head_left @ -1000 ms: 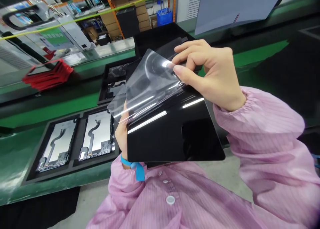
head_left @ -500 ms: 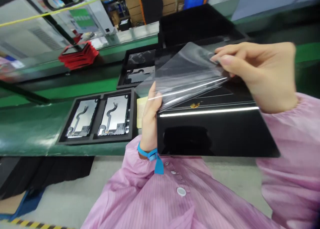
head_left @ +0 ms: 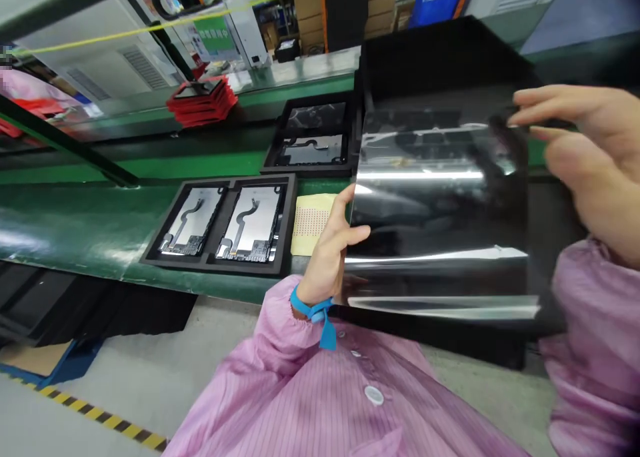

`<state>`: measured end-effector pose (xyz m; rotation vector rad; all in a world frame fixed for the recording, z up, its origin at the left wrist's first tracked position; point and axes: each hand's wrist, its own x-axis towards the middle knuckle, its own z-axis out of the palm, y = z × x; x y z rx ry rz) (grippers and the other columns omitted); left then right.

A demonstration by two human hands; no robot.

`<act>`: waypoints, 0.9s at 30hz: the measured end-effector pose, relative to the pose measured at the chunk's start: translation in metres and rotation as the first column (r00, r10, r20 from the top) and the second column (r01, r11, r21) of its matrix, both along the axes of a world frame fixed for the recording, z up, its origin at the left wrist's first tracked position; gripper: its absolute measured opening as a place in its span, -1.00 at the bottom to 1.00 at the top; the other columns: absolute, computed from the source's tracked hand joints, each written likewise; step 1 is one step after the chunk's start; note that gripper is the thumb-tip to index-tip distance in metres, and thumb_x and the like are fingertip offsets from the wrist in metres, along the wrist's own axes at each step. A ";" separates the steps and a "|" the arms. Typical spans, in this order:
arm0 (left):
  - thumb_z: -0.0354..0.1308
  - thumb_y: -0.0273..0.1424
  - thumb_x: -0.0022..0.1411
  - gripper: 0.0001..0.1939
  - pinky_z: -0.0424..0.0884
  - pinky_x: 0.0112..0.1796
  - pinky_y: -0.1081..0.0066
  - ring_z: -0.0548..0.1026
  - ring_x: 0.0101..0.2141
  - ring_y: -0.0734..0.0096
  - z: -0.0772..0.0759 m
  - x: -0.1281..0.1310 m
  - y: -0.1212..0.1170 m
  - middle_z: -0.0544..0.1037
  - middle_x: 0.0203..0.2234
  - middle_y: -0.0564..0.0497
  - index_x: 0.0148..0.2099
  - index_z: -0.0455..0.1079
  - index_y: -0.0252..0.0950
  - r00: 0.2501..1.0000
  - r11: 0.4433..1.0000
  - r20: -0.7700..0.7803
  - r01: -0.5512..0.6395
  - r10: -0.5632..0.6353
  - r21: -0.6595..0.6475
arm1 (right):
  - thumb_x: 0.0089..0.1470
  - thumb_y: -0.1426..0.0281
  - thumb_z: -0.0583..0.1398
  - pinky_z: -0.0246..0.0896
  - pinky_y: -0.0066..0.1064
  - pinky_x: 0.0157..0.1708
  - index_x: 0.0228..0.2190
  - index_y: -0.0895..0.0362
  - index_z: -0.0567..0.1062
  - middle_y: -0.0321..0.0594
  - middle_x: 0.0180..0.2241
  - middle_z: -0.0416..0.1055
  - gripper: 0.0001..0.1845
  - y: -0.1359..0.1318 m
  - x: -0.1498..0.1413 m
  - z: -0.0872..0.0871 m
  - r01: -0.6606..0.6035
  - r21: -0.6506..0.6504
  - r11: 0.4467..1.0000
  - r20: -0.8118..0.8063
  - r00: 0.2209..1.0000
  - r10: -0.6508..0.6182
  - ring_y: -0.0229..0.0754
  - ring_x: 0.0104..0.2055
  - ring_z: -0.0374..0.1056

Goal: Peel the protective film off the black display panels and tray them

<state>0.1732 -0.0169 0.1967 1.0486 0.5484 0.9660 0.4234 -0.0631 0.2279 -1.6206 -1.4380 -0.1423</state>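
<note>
Hands well apart, the left hand [head_left: 325, 264] clamps the left edge of a dark panel [head_left: 430, 227], while the right hand [head_left: 595, 150] hovers by its upper right corner, its grip on the film impossible to tell. Clear film [head_left: 445, 305], gathered over the upper part a moment ago, now spreads across most of the face, apparently covering it. Between the hands, the panel lies right of the foam tray [head_left: 286, 244] on the worktop [head_left: 90, 217].

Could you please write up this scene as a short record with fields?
Left hand: grips the left edge of a film-covered black panel; blue band on wrist
Right hand: at the panel's upper right corner; contact unclear
Near tray: two silver-backed parts, side by side
Beside near tray: yellow sheet
Far side: red stack
</note>
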 end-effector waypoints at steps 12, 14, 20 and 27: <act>0.17 -0.50 -0.15 -0.46 0.34 0.01 0.29 0.40 0.05 0.12 -0.038 -0.019 -0.017 0.52 -0.07 0.05 -0.02 0.35 -0.20 0.986 0.992 -0.108 -0.127 0.128 0.020 | 0.13 0.10 0.18 -0.31 -0.47 -0.61 -0.64 0.16 0.26 -0.25 -0.71 0.19 -0.51 -0.017 -0.042 0.025 0.635 -0.066 0.769 0.756 0.535 -0.377 -0.28 -0.65 -0.10; 0.18 -0.44 -0.07 -0.47 0.32 0.03 0.30 0.39 0.06 0.14 -0.038 -0.020 -0.020 0.50 -0.05 0.03 0.03 0.31 -0.21 0.976 0.984 -0.128 -0.172 0.176 0.049 | 0.11 0.17 0.22 -0.30 -0.46 -0.64 -0.65 0.15 0.25 -0.26 -0.72 0.18 -0.54 -0.021 -0.048 0.024 0.536 0.140 0.833 0.791 0.445 -0.419 -0.24 -0.65 -0.01; 0.14 -0.13 0.17 -0.52 0.31 0.04 0.37 0.37 0.09 0.20 -0.038 -0.022 -0.033 0.46 0.02 -0.02 0.10 0.28 -0.20 0.931 0.954 -0.214 -0.277 0.297 0.119 | 0.08 0.52 0.02 -0.04 -0.31 -0.56 -0.63 0.14 0.39 -0.18 -0.63 0.22 -0.69 -0.045 -0.116 -0.006 -0.332 -0.089 0.939 0.805 0.531 0.264 -0.16 -0.58 0.11; 0.27 -0.20 0.06 -0.33 0.22 0.14 0.40 0.29 0.17 0.21 -0.048 -0.034 -0.037 0.40 0.11 0.02 0.22 0.21 -0.13 0.825 0.922 -0.412 -0.359 0.387 0.147 | 0.16 0.30 0.11 0.19 -0.33 -0.47 -0.47 0.13 0.48 -0.15 -0.53 0.36 -0.75 -0.048 -0.130 -0.016 -0.449 -0.120 0.885 0.311 0.830 0.464 -0.20 -0.48 0.22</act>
